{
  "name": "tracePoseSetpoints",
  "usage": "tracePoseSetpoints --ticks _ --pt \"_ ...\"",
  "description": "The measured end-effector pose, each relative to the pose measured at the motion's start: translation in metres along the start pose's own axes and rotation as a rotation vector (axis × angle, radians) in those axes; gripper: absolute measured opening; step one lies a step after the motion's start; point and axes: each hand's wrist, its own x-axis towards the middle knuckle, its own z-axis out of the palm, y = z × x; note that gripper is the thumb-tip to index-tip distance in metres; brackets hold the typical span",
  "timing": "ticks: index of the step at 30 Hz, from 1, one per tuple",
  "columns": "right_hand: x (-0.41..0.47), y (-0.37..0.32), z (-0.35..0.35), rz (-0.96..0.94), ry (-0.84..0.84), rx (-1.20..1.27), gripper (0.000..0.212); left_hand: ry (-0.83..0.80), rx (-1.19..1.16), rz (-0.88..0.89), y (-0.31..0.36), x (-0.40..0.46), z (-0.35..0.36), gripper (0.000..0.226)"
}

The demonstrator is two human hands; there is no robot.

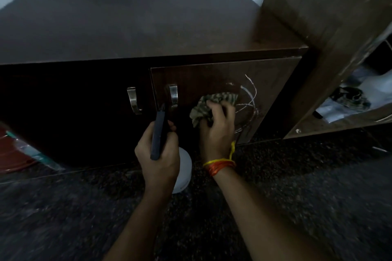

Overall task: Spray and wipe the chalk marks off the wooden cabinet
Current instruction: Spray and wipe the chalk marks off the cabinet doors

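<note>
Low, dark brown wooden cabinet (148,27) straight ahead of both hands, standing on a dark speckled floor (297,176). Right hand (217,128) curled round a crumpled green-and-cream striped cloth (212,105), pressing it flat against the cabinet's right-hand door (265,74). White chalk marks (249,95), looping curved lines, on the door just to the right of that hand and partly under the cloth's edge. Orange and yellow thread band (219,165) tied at the right wrist. Left hand (158,152) just beside the right, apart from it, fingers wrapped round the dark blue trigger head (158,133) of a spray bottle; nozzle aimed at the door, close to the curved metal handle (173,96) above the knuckles. White rounded body of the spray bottle (184,170) showing below and behind the left hand. Second curved metal handle (133,100) on the darker left-hand door, up and left of the left hand. Taller, lighter brown wooden shelf unit (331,27) beyond the right hand, with blurred white and dark items (350,95) on its open shelf. Reddish object with clear plastic (19,150) on the floor far out past the left hand, too blurred to tell.
</note>
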Motion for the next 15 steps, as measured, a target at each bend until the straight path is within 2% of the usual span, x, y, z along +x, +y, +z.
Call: tracePoseSetpoints --ticks 4,10,15 --pt "0.005 -0.002 -0.001 -0.001 -0.004 0.003 0.035 0.008 -0.013 0.009 0.004 0.001 0.000 0.007" --pt "0.039 -0.052 -0.017 -0.118 0.114 0.061 0.032 0.014 0.007 0.039 0.007 0.002 0.002 0.015" --pt "0.041 -0.052 -0.017 -0.177 0.086 0.023 0.033 0.002 0.021 0.043 0.011 0.001 0.004 0.009"
